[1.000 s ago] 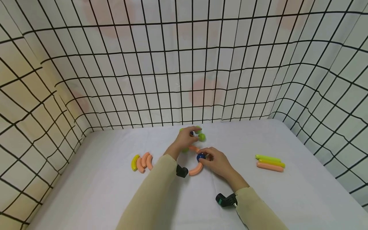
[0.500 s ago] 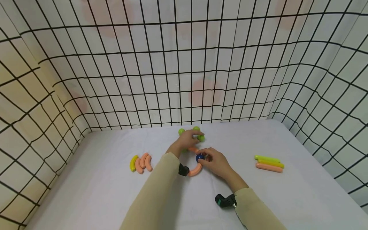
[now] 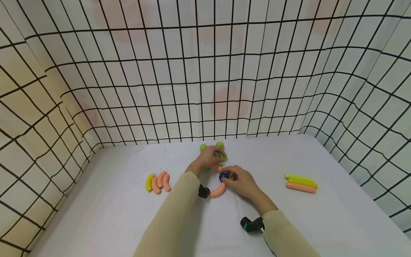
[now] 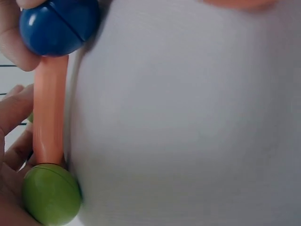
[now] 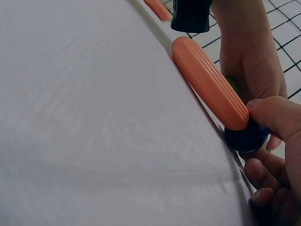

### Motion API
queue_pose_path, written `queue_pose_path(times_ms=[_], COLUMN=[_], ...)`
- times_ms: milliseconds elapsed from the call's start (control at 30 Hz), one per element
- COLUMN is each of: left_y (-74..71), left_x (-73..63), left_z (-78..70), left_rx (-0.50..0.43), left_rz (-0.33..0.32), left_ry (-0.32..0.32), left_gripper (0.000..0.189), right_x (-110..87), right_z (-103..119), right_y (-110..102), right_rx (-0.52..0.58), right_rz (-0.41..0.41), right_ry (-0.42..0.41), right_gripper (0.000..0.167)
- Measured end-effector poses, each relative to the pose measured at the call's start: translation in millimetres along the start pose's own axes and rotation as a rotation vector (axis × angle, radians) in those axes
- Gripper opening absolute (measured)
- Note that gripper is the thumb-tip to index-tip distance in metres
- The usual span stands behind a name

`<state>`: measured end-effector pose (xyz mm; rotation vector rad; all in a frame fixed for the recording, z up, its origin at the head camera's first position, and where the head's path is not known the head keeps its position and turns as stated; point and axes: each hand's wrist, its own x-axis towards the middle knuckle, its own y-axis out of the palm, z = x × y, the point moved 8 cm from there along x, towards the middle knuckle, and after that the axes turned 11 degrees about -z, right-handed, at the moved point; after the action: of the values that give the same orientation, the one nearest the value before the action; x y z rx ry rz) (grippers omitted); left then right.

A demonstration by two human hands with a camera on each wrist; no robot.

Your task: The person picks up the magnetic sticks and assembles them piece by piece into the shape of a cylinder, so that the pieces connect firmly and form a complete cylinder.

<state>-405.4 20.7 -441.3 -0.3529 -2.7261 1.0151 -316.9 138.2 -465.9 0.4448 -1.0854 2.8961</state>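
Note:
My right hand [image 3: 240, 182] pinches a blue ball [image 3: 223, 176] between thumb and fingers. A curved orange stick [image 3: 218, 190] joins the ball on the near side, its ribbed surface plain in the right wrist view. Another orange stick [image 4: 49, 108] runs from the blue ball to a green ball [image 4: 51, 193] in the left wrist view. Farther back, my left hand [image 3: 207, 157] has thumb and index finger around a small green ball [image 3: 222, 156], partly hidden by the fingers. Two more green balls, one at the left [image 3: 203, 147] and one at the right [image 3: 219, 144], lie just beyond it.
On the left lie a curved yellow stick [image 3: 150, 182] and several curved orange sticks [image 3: 166, 182]. At the right are straight sticks: green [image 3: 298, 177], yellow [image 3: 303, 183] and orange [image 3: 300, 187]. A black grid on white walls [image 3: 205, 117] encloses the white tabletop [image 3: 257, 150].
My left hand has come slightly nearer, and its thumb and index finger have closed around the green ball. The right hand keeps its hold on the blue ball.

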Motion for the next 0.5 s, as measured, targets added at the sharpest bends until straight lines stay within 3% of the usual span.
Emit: queue_pose_path(times_ms=[100, 500], left_y=[-0.5, -1.3], left_x=[-0.9, -0.5], left_z=[2.1, 12.9], left_rx=[-0.005, -0.065], left_rz=[-0.017, -0.035], left_ry=[-0.013, -0.028], left_gripper=[0.007, 0.032], right_x=[0.0, 0.6], right_z=[0, 0], right_y=[0, 0], right_rx=[0.001, -0.005], right_rz=[-0.002, -0.001], right_ry=[-0.006, -0.010], right_gripper=[0.027, 0.027])
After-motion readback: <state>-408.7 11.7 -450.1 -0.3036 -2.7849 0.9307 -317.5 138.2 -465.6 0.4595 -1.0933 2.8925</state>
